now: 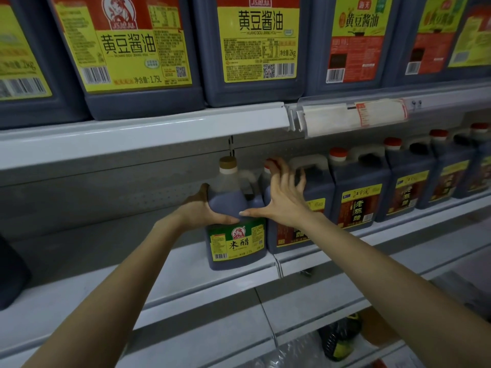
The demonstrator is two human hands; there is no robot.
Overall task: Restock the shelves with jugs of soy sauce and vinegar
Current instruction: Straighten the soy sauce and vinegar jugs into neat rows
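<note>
White metal shelf (164,277) is carrying the green-labelled vinegar jug (236,245) upright at its front edge, just beside 1 red-capped neighbour jug (316,181), probably to close the row. The left hand (204,208) is gripping its shoulder; the right hand (281,197) is spreading straight-fingered, thumb steadying it.

This is a shop, a grocery aisle. White metal shelving (132,134) has a clear price-label holder (353,116) clipped to one shelf edge. Above the holder, large soy sauce jugs (255,49) with yellow barcoded labels stand side by side. Below the holder, a row of matching red-capped vinegar jugs (358,203) stands before a perforated back panel (159,192).
</note>
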